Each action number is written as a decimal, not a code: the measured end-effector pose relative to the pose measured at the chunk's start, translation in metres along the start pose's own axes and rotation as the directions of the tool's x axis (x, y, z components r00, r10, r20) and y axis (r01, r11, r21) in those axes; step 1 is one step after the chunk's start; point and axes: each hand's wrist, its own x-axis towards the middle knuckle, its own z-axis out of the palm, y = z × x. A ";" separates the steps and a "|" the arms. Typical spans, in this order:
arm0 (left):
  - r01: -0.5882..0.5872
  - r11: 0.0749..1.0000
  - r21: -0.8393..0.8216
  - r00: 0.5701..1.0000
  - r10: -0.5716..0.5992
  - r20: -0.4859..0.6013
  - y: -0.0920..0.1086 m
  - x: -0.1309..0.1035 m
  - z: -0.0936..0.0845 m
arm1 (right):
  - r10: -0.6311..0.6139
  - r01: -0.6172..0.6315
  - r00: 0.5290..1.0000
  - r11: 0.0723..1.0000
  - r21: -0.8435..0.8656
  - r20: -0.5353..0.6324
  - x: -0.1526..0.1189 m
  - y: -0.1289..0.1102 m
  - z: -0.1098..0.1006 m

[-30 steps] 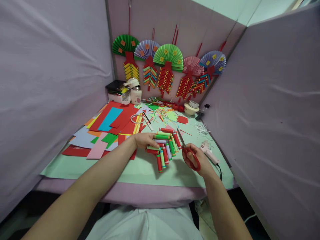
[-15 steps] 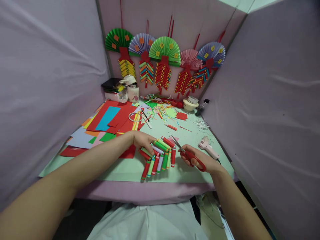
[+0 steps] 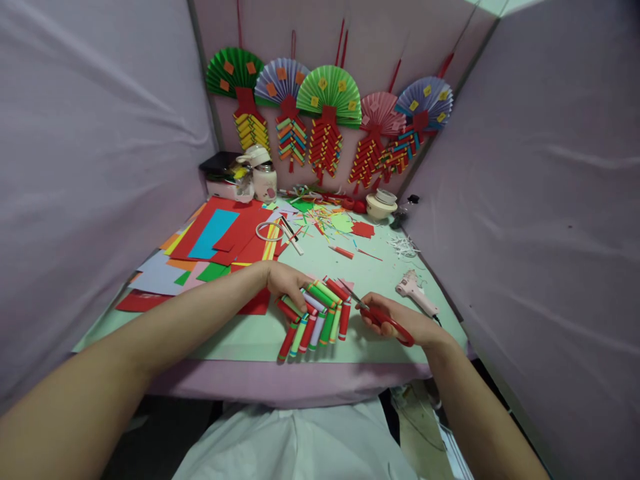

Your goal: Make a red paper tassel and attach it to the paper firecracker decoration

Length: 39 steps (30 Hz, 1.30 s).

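My left hand [image 3: 289, 283] grips the left end of a string of rolled paper tubes [image 3: 320, 317] in red, green, lilac and yellow-green, held just above the front of the table. The tubes lie in two slanted rows. Red-handled scissors [image 3: 387, 321] are in my right hand [image 3: 383, 313], its fingers wrapped round the handles. Their blades point up and left, with the tips at the right end of the tubes, over a small pink paper piece. Whether the blades touch anything is unclear.
Coloured paper sheets [image 3: 215, 233] cover the table's left side. Paper scraps [image 3: 325, 217], a bottle [image 3: 264, 180] and a bowl [image 3: 381, 205] stand behind. A pink glue gun [image 3: 416, 293] lies right. Paper fans [image 3: 329, 97] hang on the back wall.
The scissor blades look more closed and their tips have come slightly left, closer to the tubes. The tube string has shifted slightly down and left at its lower edge.
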 end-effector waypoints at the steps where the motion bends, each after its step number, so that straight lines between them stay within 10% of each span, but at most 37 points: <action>1: -0.007 1.000 0.006 1.000 0.007 0.017 0.000 0.000 0.000 | -0.003 0.003 1.000 1.000 0.001 -0.001 0.000 0.000 0.001; 39: 0.027 1.000 -0.007 1.000 -0.027 -0.013 -0.005 0.000 0.000 | 0.149 -0.158 0.980 0.986 -0.060 -0.133 -0.003 -0.002 0.015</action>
